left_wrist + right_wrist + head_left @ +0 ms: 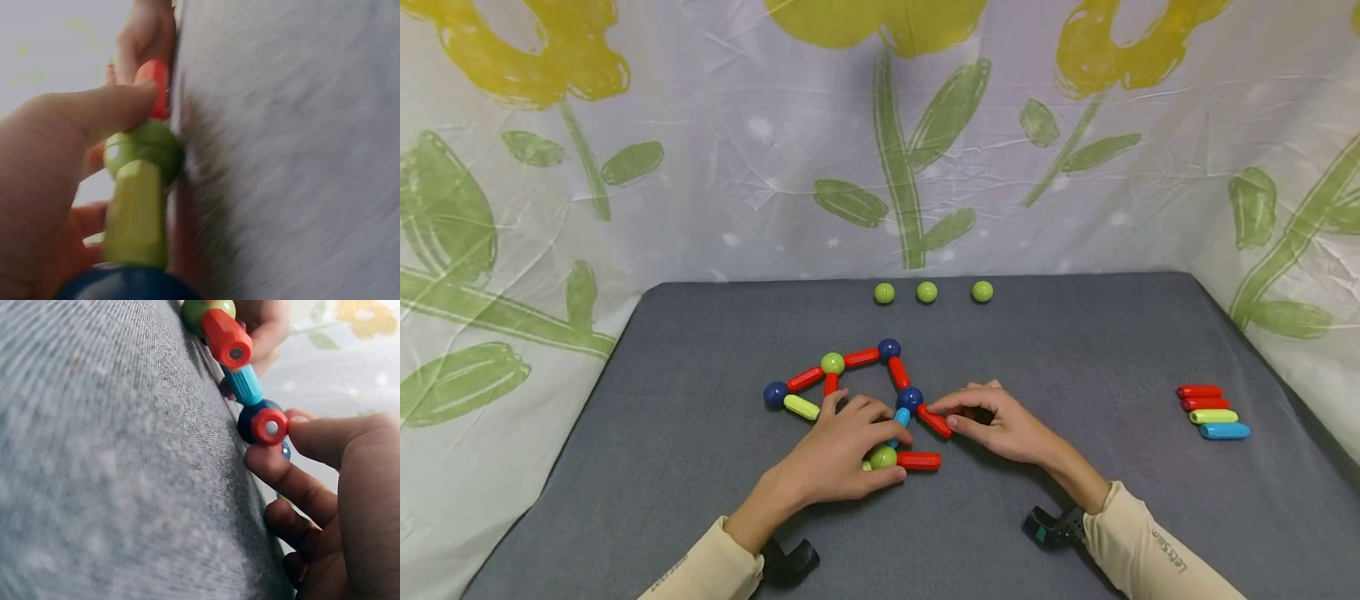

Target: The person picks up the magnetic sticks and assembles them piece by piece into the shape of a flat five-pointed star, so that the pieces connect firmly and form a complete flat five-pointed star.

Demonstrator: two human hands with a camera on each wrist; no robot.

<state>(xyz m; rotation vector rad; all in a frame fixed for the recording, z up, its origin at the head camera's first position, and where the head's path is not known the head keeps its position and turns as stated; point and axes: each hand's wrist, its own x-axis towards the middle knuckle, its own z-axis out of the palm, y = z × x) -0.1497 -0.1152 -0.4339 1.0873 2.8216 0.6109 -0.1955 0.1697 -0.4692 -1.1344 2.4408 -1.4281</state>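
Observation:
A flat frame of magnetic rods and balls lies on the dark table. My right hand (1003, 421) pinches a red rod (935, 422) between thumb and index finger; one end meets a dark blue ball (910, 399). In the right wrist view that red rod (270, 427) points end-on at the camera. My left hand (842, 446) holds the near side, thumb and fingers about a green ball (883, 457). A light blue rod (901, 419) links that ball to the blue one, and a second red rod (919, 461) sticks out rightward. In the left wrist view a yellow-green rod (135, 215) joins the green ball.
Three loose green balls (927, 292) stand along the table's back edge. At the right lie several spare rods, including a light blue rod (1224, 432) and a yellow-green rod (1213, 417). A flower-printed curtain (737, 167) hangs behind the table.

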